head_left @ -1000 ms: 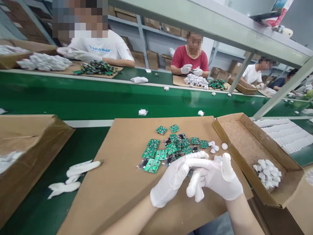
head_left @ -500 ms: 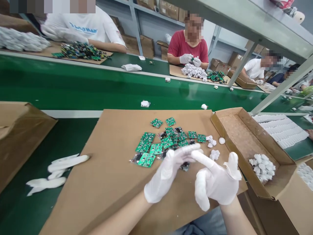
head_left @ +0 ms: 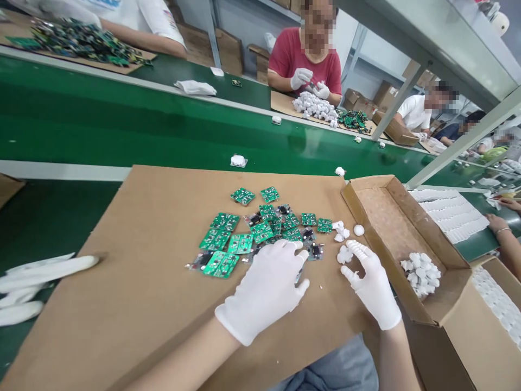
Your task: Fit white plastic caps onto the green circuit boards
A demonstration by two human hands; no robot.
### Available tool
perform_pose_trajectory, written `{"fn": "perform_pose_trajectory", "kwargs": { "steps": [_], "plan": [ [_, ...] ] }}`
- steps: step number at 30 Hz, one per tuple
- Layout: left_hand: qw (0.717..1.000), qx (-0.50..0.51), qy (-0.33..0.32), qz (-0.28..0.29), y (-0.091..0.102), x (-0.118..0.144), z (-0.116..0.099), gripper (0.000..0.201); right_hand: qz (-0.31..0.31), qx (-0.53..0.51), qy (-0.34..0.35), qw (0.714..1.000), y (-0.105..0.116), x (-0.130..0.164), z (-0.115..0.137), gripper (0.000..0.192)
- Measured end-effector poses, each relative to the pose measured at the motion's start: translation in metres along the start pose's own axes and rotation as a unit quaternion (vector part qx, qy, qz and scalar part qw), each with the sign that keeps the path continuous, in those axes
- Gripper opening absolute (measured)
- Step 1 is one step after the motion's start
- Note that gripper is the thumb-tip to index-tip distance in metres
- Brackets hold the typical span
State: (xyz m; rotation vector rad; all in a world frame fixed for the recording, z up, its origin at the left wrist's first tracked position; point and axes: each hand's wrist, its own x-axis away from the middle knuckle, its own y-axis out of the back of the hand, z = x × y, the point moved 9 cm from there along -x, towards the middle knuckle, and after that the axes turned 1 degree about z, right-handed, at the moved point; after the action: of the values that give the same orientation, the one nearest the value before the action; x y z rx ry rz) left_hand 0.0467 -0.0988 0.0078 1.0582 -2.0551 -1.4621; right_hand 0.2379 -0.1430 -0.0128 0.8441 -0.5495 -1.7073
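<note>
My left hand (head_left: 266, 282), in a white glove, reaches over the near edge of a cluster of green circuit boards (head_left: 240, 244) on a cardboard sheet (head_left: 154, 304). Its thumb is apart from the fingers, and the fingertips partly cover a dark-sided board beneath them. My right hand (head_left: 372, 282), gloved too, is at the small white plastic pieces (head_left: 345, 254), thumb and fingers apart. Its fingertips are close to the nearest piece; contact is unclear. A round white cap (head_left: 359, 230) lies just beyond that hand.
An open cardboard box (head_left: 407, 239) on the right holds a pile of white pieces (head_left: 421, 274). White gloves (head_left: 44, 277) lie at left. Beyond the sheet runs a green conveyor belt (head_left: 163, 136) carrying small white-topped items. Co-workers sit across it; another person's arm (head_left: 507, 239) shows at right.
My hands, touching at the fingertips before, have separated. The left has turned palm down over the boards; the right has swung toward the white pieces. The view has shifted right and slightly down.
</note>
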Motion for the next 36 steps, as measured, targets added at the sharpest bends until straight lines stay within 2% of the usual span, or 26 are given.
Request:
{"fn": "perform_pose_trajectory", "kwargs": {
  "steps": [5, 12, 16, 18, 19, 21, 23, 25, 27, 29, 32, 36],
  "plan": [
    [0.998, -0.021, -0.006, 0.055, -0.003, 0.006, 0.002, 0.048, 0.011, -0.038, -0.003, 0.999, 0.007, 0.003, 0.01, 0.039],
    [0.998, -0.005, -0.038, 0.04, -0.006, 0.012, 0.003, 0.028, 0.042, -0.221, -0.047, 0.973, 0.008, 0.004, 0.015, 0.032],
    [0.999, -0.017, -0.02, 0.032, -0.004, 0.009, 0.005, 0.015, 0.041, -0.234, -0.046, 0.97, 0.009, 0.003, 0.016, 0.031],
    [0.999, 0.027, -0.002, 0.027, -0.002, 0.006, 0.005, 0.016, 0.044, -0.215, -0.041, 0.975, 0.009, 0.004, 0.017, 0.031],
    [0.996, 0.08, 0.017, 0.024, 0.0, 0.005, 0.006, 0.02, 0.044, -0.204, -0.038, 0.977, 0.009, 0.004, 0.016, 0.031],
    [0.971, 0.223, 0.086, 0.011, 0.004, 0.004, 0.014, 0.029, 0.041, -0.179, -0.032, 0.982, 0.007, 0.004, 0.013, 0.03],
    [0.92, 0.353, 0.169, -0.003, 0.005, 0.005, 0.024, 0.035, 0.021, -0.152, -0.03, 0.988, 0.007, 0.004, 0.007, 0.03],
    [0.872, 0.433, 0.228, -0.008, 0.003, 0.007, 0.031, 0.035, -0.02, -0.116, -0.032, 0.993, 0.009, 0.004, -0.001, 0.036],
    [0.832, 0.495, 0.251, -0.01, 0.001, 0.007, 0.034, 0.036, -0.057, -0.074, -0.028, 0.995, 0.012, 0.003, -0.007, 0.04],
    [0.8, 0.543, 0.255, -0.014, -0.002, 0.006, 0.036, 0.038, -0.058, -0.033, -0.003, 0.998, 0.009, 0.002, -0.005, 0.034],
    [0.781, 0.569, 0.254, -0.034, -0.007, 0.004, 0.043, 0.046, -0.003, 0.032, 0.061, 0.998, -0.003, -0.001, 0.008, 0.029],
    [0.786, 0.564, 0.249, -0.042, -0.014, 0.004, 0.051, 0.055, 0.065, 0.125, 0.117, 0.983, -0.019, 0.0, 0.019, 0.05]
  ]
}}
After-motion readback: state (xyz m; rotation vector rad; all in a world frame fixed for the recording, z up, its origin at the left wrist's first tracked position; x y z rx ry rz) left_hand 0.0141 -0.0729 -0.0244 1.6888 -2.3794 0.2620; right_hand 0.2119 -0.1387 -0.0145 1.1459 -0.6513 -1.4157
